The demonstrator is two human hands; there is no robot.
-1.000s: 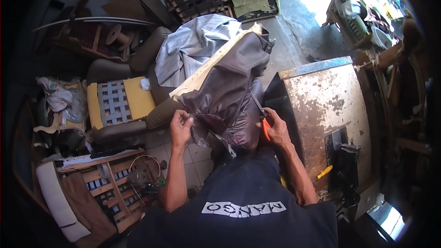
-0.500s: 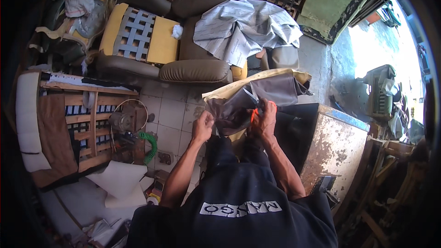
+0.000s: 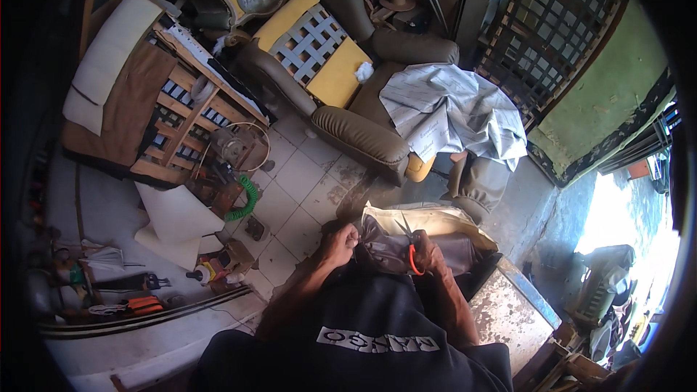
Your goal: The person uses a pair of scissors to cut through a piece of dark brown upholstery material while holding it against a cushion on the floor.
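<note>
Over my lap lies a dark brown leather-like cover (image 3: 382, 252) with a cream-yellow underside (image 3: 443, 216) folded up along its far edge. Beside the left end of this cover, my left hand (image 3: 340, 245) has its fingers closed; whatever they pinch is too small to make out. My right hand (image 3: 431, 254) grips a pair of scissors (image 3: 413, 257) with orange handles. Their blades point up and away, slightly parted, over the cover's middle.
Ahead stands a brown armchair (image 3: 359, 134) with webbing, yellow foam and a draped grey-white printed sheet (image 3: 454, 105). A peeling cabinet (image 3: 512, 305) is close on my right. At left are an upturned sofa frame (image 3: 174, 109), a compressor (image 3: 231, 145) and a green coiled hose (image 3: 248, 199).
The view has turned left and tilted, so the room's things sit further right. My right hand still holds the scissors, blades now pointing more upward. My left hand stays closed near the cover's end.
</note>
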